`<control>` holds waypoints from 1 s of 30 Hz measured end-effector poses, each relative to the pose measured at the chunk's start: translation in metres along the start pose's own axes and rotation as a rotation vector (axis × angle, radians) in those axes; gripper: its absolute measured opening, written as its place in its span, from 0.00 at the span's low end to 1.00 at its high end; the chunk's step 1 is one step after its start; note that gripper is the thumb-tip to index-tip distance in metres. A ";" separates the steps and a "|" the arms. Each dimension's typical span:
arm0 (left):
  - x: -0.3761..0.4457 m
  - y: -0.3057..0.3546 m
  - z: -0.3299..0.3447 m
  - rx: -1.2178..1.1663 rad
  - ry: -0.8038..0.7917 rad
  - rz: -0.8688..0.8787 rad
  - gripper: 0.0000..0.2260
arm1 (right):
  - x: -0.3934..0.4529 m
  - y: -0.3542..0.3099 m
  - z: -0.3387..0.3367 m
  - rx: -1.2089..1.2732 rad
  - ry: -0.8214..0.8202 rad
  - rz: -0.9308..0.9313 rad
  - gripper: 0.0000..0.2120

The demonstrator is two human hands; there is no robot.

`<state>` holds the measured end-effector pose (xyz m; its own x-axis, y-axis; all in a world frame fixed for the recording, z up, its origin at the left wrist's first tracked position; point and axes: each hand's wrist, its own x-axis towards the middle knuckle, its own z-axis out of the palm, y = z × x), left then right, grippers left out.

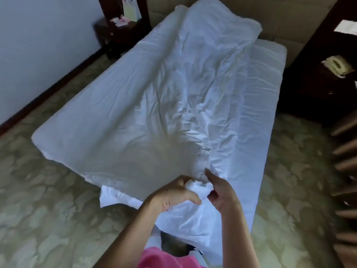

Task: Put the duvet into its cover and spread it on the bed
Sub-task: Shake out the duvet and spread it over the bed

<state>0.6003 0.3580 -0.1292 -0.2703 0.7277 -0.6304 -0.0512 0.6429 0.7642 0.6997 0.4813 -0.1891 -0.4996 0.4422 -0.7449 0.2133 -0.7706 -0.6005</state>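
Observation:
A white duvet in its cover [173, 89] lies crumpled lengthwise along the bed [270, 89], bunched into a ridge that runs from the headboard to the foot. At the foot end the fabric gathers into a tight wad. My left hand [173, 194] grips that wad from the left, fingers curled round it. My right hand [220, 192] pinches the same bunch from the right, thumb and fingers closed on the cloth. More white fabric [185, 219] hangs below my hands over the bed's end.
A dark nightstand [119, 31] stands at the far left by the wall. On the right is dark wooden furniture with a telephone [337, 64]. A beige headboard [289, 20] backs the bed. Patterned green carpet [48, 200] lies on both sides.

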 end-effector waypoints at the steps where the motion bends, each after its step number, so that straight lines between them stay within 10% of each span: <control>1: -0.006 -0.007 0.009 -0.010 0.058 -0.004 0.18 | -0.001 0.004 -0.005 -0.075 0.013 -0.012 0.08; 15: -0.126 -0.026 0.074 -0.064 0.219 0.377 0.11 | -0.123 -0.001 -0.009 -0.623 0.089 -0.818 0.27; 20: -0.120 -0.099 0.129 0.272 0.306 0.217 0.11 | -0.125 0.064 -0.058 -0.763 0.241 -0.509 0.12; 30: -0.128 -0.129 0.185 0.106 0.312 0.077 0.05 | -0.153 0.105 -0.145 -0.670 0.275 -0.212 0.08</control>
<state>0.8195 0.2266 -0.1720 -0.5519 0.6773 -0.4865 0.0766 0.6221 0.7792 0.9203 0.3993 -0.1800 -0.3777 0.7167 -0.5862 0.6445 -0.2511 -0.7222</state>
